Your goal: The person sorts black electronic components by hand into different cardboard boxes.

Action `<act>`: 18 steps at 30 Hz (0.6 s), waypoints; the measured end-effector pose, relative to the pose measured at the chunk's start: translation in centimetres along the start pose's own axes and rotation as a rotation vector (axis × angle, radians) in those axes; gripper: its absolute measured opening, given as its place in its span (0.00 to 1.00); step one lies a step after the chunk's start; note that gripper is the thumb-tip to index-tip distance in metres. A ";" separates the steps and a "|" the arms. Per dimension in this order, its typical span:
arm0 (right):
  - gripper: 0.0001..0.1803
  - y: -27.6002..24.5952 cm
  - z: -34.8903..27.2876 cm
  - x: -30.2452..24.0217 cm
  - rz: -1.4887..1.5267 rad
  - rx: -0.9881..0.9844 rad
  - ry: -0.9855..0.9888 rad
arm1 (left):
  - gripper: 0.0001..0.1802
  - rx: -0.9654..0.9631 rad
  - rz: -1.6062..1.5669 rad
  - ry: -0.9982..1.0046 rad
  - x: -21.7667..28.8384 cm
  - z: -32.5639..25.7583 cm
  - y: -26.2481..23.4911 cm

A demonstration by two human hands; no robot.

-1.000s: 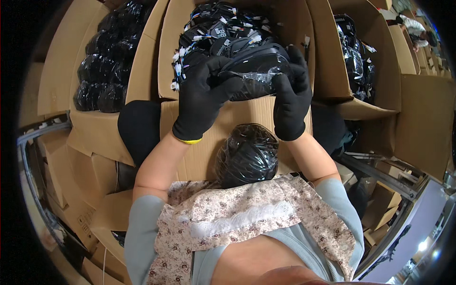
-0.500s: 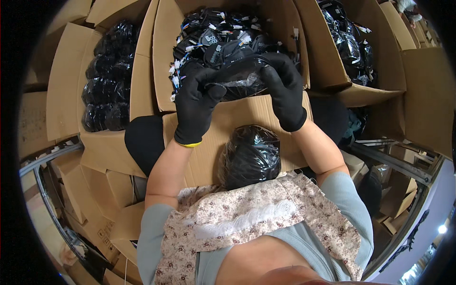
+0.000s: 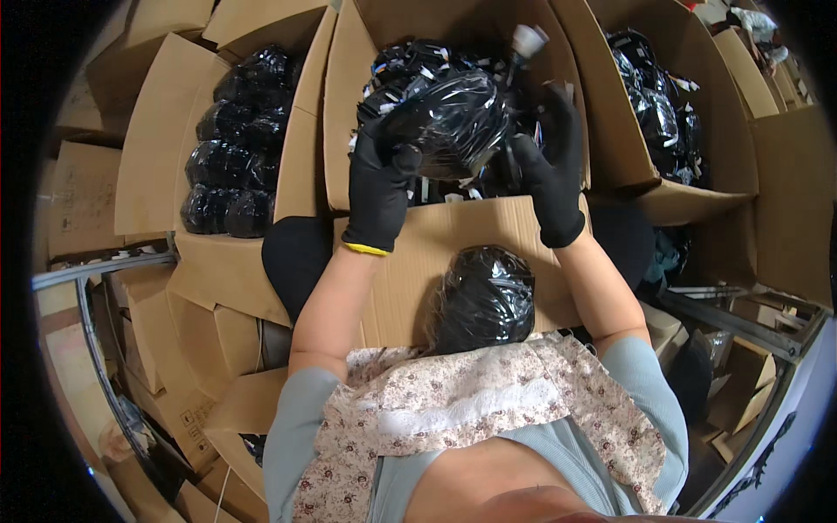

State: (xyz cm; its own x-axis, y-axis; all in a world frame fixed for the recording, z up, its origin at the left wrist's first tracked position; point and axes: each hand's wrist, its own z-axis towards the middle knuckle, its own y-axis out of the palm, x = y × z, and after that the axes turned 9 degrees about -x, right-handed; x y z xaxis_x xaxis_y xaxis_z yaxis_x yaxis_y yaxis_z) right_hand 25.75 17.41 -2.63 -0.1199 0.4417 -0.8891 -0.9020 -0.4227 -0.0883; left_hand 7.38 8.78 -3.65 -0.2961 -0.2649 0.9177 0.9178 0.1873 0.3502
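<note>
Over the middle box, my black-gloved left hand (image 3: 381,187) grips the left side of a rounded black bundle in shiny clear film (image 3: 462,118). My right hand (image 3: 556,170), in a black glove too, stands off the bundle's right side, thumb and fingers apart; its fingertips are smeared by motion. A blurred white connector (image 3: 528,40) is up beyond the bundle; what holds it is unclear. Below my hands a second film-wrapped black bundle (image 3: 486,299) rests on a cardboard flap (image 3: 397,301), against my flowered apron (image 3: 471,405).
The middle carton (image 3: 571,52) holds loose black parts with white connectors and wires. At the left, a carton (image 3: 231,253) contains stacked wrapped bundles (image 3: 234,166); another carton at the right (image 3: 715,113) has more black bundles. Metal rails (image 3: 105,272) flank me.
The bundle between my hands has turned and now shows its rounded, film-covered side. My right hand has come off it, and the blurred white connector has appeared. The whole view has shifted slightly.
</note>
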 end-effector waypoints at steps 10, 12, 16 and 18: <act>0.21 0.7 -1.4 1.3 0.234 -0.174 0.238 | 0.27 0.048 0.481 0.217 -0.9 0.8 0.3; 0.21 1.0 -1.9 1.9 0.212 -0.198 0.243 | 0.26 -0.014 0.523 0.126 -1.2 0.9 -0.3; 0.21 2.0 -2.2 2.4 0.242 -0.171 0.300 | 0.25 -0.133 0.653 0.075 -2.6 0.9 -2.0; 0.21 2.0 -2.1 4.2 0.138 -0.156 0.287 | 0.24 -0.047 0.673 0.155 -2.9 1.1 -1.5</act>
State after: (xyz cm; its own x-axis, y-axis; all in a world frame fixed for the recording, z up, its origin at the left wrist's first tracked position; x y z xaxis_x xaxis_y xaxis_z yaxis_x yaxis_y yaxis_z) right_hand 24.36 16.74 -7.45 -0.0947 0.1410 -0.9855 -0.8085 -0.5884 -0.0065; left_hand 6.56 10.31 -6.63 0.3795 -0.2379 0.8941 0.9002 0.3182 -0.2974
